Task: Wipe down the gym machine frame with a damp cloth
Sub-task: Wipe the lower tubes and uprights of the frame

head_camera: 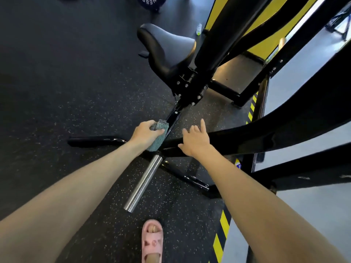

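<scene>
Cloth at the machine's low bar
The left hand [146, 132] grips the cloth [161, 136] against the black frame [247, 135]; the right hand [195, 139] rests open on a beam. The chrome peg [144, 183] jutting toward the slippered foot [152, 242] could catch a toe.

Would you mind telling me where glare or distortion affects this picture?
Head view: bright glare streaks along the chrome bar and the black frame; fisheye distortion curves the frame toward the edges; the left hand gripping the cloth is sharp.
</scene>
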Action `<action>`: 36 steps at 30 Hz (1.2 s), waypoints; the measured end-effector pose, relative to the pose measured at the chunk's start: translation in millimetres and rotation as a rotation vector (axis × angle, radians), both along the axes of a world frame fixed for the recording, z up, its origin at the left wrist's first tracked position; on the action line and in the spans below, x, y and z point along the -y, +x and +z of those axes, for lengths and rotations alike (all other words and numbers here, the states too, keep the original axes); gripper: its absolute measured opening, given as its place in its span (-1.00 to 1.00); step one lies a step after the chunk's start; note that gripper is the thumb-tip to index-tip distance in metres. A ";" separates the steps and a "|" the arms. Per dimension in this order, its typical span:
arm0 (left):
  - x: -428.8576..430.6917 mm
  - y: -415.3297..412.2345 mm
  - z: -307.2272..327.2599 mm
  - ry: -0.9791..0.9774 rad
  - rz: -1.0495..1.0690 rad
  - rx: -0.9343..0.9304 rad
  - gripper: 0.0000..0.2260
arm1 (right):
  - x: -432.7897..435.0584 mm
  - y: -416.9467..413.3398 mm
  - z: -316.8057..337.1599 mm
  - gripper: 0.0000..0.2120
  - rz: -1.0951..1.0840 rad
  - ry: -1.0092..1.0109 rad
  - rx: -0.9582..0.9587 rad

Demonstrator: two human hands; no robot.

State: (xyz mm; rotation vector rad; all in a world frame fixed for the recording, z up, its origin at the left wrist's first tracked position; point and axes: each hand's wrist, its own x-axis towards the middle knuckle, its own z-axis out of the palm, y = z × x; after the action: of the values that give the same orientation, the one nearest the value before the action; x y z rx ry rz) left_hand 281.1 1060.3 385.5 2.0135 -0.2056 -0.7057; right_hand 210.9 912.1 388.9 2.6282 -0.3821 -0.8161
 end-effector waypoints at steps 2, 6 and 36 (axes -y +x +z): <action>-6.7 -8.8 18.4 -0.002 -0.054 0.027 -0.80 | -16.6 -8.2 11.7 -0.41 -0.018 0.200 0.104; -22.5 -19.9 52.0 -0.054 -0.096 0.002 -0.90 | -50.3 -24.4 54.8 -0.58 -0.582 1.095 0.376; -30.5 -127.8 249.7 -0.376 -0.129 -0.433 -0.87 | -66.3 -154.5 250.8 -0.75 -1.308 1.739 0.754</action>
State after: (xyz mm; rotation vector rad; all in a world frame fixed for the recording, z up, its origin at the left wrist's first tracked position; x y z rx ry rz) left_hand 153.2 1090.7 635.2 1.4633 -0.1953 -1.0795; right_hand 56.4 978.4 639.7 3.8770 -2.9295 -0.1978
